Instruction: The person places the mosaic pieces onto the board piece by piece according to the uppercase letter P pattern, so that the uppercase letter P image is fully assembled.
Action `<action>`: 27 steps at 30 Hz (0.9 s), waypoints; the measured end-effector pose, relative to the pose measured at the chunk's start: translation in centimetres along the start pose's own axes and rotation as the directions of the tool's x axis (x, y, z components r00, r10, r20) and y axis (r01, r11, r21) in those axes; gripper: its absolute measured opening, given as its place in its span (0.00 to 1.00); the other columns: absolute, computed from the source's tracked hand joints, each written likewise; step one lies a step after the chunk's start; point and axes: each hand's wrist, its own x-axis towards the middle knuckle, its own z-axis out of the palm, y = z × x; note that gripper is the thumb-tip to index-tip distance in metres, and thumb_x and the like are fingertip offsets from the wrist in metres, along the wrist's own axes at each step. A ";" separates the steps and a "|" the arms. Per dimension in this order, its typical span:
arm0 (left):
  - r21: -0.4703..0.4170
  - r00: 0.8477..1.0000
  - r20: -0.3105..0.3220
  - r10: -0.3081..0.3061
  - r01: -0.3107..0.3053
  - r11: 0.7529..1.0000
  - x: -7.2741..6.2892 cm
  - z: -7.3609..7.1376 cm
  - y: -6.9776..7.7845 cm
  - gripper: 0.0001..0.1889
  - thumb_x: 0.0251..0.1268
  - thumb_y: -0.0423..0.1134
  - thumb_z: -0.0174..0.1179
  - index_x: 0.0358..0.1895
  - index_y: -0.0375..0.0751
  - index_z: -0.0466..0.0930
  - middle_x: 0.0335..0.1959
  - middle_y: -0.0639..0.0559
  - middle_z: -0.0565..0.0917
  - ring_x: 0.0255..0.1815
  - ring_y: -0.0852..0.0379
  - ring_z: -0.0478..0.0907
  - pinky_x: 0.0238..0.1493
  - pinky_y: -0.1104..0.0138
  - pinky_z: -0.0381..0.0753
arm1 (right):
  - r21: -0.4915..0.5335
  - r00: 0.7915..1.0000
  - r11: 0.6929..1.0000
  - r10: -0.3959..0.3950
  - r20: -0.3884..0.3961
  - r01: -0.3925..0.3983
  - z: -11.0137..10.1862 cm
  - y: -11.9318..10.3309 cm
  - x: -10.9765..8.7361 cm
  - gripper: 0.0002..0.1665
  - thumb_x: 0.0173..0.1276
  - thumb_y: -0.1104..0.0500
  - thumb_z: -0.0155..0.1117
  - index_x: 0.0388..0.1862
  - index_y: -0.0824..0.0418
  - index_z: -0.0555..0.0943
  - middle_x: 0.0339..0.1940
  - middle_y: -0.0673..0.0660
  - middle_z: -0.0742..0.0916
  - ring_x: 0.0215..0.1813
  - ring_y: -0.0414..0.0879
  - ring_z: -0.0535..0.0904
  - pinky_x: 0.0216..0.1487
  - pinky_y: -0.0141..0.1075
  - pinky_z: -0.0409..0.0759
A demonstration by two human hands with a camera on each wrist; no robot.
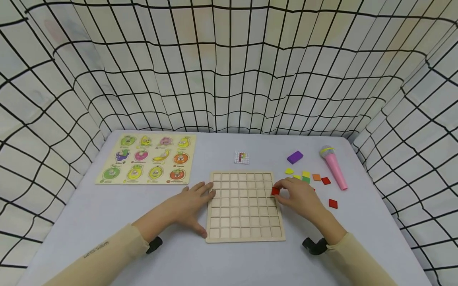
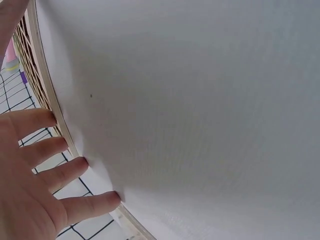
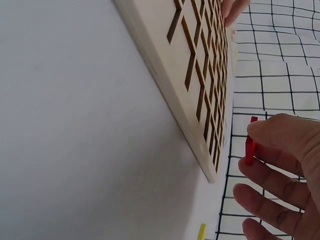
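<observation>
A wooden grid board (image 1: 244, 206) with square recesses lies flat at the middle of the table. My left hand (image 1: 189, 204) is spread along its left side, fingertips and thumb at the edge. In the left wrist view, the straight fingers (image 2: 65, 175) meet the board's rim. Over the board's right edge, my right hand (image 1: 298, 196) pinches a red square tile (image 1: 275, 191) between thumb and finger. The right wrist view shows that tile (image 3: 250, 141) held on edge, above the board's level, with the other fingers loosely bent.
Loose tiles lie to the right: green (image 1: 305, 180), orange (image 1: 316, 177), red (image 1: 333, 203) and yellow (image 1: 289, 171). Behind them are a purple block (image 1: 295, 157) and a pink toy microphone (image 1: 334, 169). A small pattern card (image 1: 241, 158) and a fruit puzzle board (image 1: 146, 159) lie farther back. Black netting surrounds the table.
</observation>
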 end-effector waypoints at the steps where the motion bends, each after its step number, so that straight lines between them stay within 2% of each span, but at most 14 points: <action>1: 0.002 1.000 -0.005 0.000 0.000 1.000 -0.1 0.0 0.0 0.70 0.34 0.79 0.74 0.80 0.39 0.61 0.83 0.37 0.57 0.82 0.32 0.54 0.65 0.27 0.67 | -0.002 1.000 1.000 -0.004 0.006 0.004 0.1 -0.3 0.4 0.17 0.63 0.52 0.78 0.50 0.51 0.87 0.44 0.46 0.90 0.49 0.47 0.86 0.48 0.44 0.86; 6: 0.003 1.000 -0.026 -0.004 0.004 1.000 -0.4 -0.1 0.1 0.71 0.33 0.79 0.74 0.80 0.35 0.61 0.83 0.38 0.58 0.82 0.32 0.55 0.66 0.28 0.67 | 0.016 0.999 1.000 -0.015 0.035 0.015 0.7 -1.5 2.2 0.17 0.64 0.48 0.77 0.50 0.50 0.87 0.44 0.46 0.89 0.48 0.46 0.84 0.49 0.43 0.85; 13: -0.015 1.000 -0.021 -0.014 0.013 1.000 -0.5 0.1 0.1 0.72 0.33 0.80 0.73 0.81 0.37 0.59 0.84 0.40 0.56 0.83 0.34 0.52 0.65 0.23 0.62 | 0.075 0.995 0.996 -0.044 0.094 0.037 1.9 -3.4 4.6 0.16 0.66 0.48 0.76 0.50 0.49 0.87 0.46 0.46 0.89 0.47 0.44 0.83 0.49 0.41 0.83; 19: -0.074 0.999 0.009 -0.046 0.047 0.996 -0.6 0.1 0.4 0.75 0.31 0.81 0.73 0.82 0.36 0.57 0.85 0.39 0.51 0.85 0.32 0.47 0.64 0.19 0.55 | 0.039 0.987 0.992 -0.122 0.105 0.119 2.8 -5.2 6.6 0.17 0.67 0.49 0.74 0.53 0.49 0.86 0.47 0.47 0.88 0.46 0.43 0.83 0.51 0.41 0.83; 27: -0.113 0.995 0.015 -0.100 0.101 0.988 -0.6 0.0 0.8 0.73 0.32 0.78 0.76 0.82 0.40 0.55 0.86 0.41 0.50 0.84 0.30 0.46 0.58 0.15 0.55 | 0.035 0.985 0.992 -0.127 0.115 0.124 4.2 -7.2 8.7 0.16 0.67 0.50 0.74 0.51 0.52 0.87 0.46 0.49 0.89 0.45 0.45 0.85 0.48 0.42 0.84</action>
